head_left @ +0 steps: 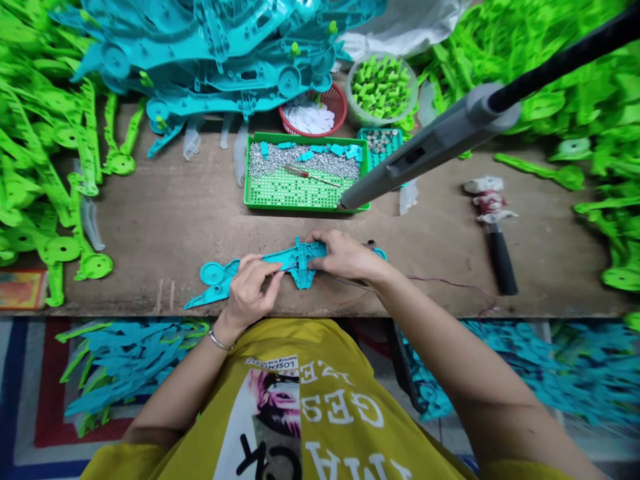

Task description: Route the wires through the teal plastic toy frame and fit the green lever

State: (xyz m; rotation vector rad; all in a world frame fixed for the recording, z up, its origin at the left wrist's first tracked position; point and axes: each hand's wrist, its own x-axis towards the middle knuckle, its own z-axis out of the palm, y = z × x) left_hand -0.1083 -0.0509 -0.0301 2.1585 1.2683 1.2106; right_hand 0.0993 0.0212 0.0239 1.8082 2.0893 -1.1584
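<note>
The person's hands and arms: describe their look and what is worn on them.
Both the left hand and right hand are ungloved. A silver-coloured bangle circles the left wrist; the right wrist shows none. The forearms are uncovered, up to mustard-yellow sleeves.

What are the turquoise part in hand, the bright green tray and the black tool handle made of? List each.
Turquoise part: probably moulded plastic, satin; thin ribs, even colour.
Bright green tray: likely plastic, slight sheen; perforated floor, uniform colour.
Black tool handle: rubber or plastic, matte; dull surface leaves it open.
</note>
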